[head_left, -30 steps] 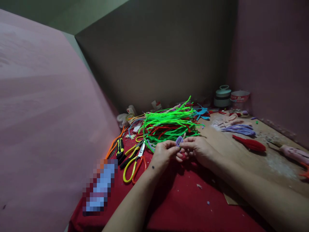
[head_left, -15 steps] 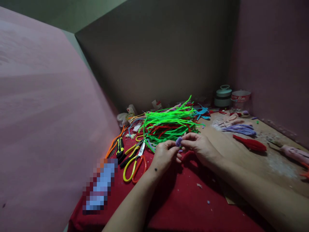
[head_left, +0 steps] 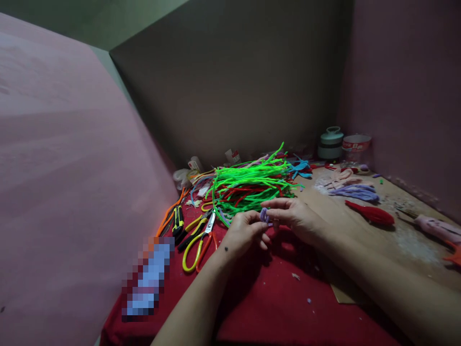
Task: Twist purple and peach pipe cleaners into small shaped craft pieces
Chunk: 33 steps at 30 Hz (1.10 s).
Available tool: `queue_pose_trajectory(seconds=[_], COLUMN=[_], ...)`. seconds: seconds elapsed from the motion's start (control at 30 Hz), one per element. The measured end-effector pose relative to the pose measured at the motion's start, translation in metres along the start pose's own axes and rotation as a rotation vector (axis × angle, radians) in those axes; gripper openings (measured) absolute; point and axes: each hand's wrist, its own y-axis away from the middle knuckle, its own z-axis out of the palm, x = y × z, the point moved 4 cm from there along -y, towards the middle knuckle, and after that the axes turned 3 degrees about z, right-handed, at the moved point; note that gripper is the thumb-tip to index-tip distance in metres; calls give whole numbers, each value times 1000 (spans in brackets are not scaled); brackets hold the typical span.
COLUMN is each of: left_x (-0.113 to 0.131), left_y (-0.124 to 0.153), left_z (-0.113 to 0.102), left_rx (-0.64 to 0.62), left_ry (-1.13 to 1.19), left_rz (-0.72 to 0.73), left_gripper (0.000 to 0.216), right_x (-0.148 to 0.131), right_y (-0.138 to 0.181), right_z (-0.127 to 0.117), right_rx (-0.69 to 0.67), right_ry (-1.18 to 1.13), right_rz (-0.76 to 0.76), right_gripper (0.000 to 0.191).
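Over the front of the red cloth, a small coil of purple pipe cleaner [head_left: 264, 216] sits between my two hands. My left hand [head_left: 245, 234] pinches its left side with thumb and forefinger, the other fingers curled below. On the opposite side, the fingertips of my right hand [head_left: 296, 217] close on the coil's right edge. Just beyond them lies a large heap of bright green pipe cleaners [head_left: 255, 180], with red ones [head_left: 239, 194] showing among it. Scissors with yellow and orange handles [head_left: 200, 245] rest to the left of my left hand.
Left of the scissors lie black-and-yellow pliers [head_left: 196, 230] and a utility knife [head_left: 178, 220]. On the brown board at right are purple pipe cleaners [head_left: 355, 193], a red fuzzy piece [head_left: 370, 214] and a pink tool [head_left: 437, 230]. A lidded container [head_left: 330, 144] stands by the back wall.
The purple coil has turned in my fingers and shows more of its loops. My right hand's fingers have straightened and shifted slightly. The view has moved a little.
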Motion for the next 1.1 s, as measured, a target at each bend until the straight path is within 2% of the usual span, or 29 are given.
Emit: queue_pose_trajectory(seconds=[0.1,0.23,0.43,0.67,0.83,0.93,1.1], left_x=[4,4,0,2,2,2,1], left_y=[3,3,2,4,4,5,5], left_z=[1,1,-1,1,1,3,2], left_rx=[-75,-127,-95,-129,-144,-164,-159], left_ry=[26,14,-42,13,7,1,-21], left_rz=[-18,-33,-26,-30,-33,-50,-45], left_gripper=[21,22,19,19,19,18,16], right_x=[2,3,-2,-6,-2,-1,-1], right_y=[-3,-4,-1,1,0,0,1], right_z=[-1,-4,0,2,2,2,4], right_rx=[-75,-22,-12,17,-18,-39,2], right_ry=[27,60,115,143,80,120,80], right_rz=[29,17,-37,-92,-44,-52,-101], right_gripper=[25,20,19,20,25,19,18])
